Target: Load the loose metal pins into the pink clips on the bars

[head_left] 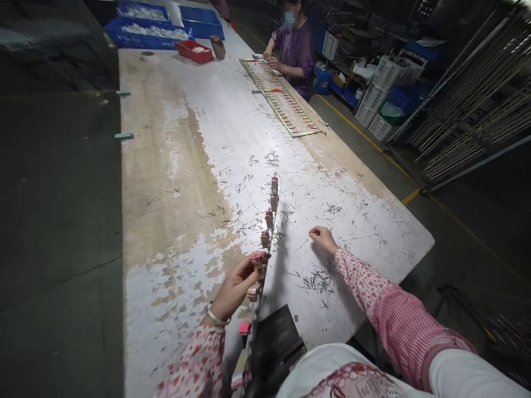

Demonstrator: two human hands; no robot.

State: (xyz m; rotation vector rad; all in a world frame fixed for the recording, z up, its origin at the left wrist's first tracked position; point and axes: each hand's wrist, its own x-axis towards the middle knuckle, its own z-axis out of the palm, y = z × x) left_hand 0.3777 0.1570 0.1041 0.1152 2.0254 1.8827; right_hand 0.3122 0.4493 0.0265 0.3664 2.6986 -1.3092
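A long thin rack stands on edge on the worn white table, carrying several small pink and red clips along its top. My left hand pinches one pink clip near the rack's near end. My right hand rests on the table to the right of the rack, fingers curled in a pinch among thin metal pins; what it holds is too small to see. A dark block sits at the rack's near end by my lap.
A person in purple works at a flat frame of clips on the far right edge. Blue bins, a red tray and a cup stand at the far end. Wire racks and crates stand right.
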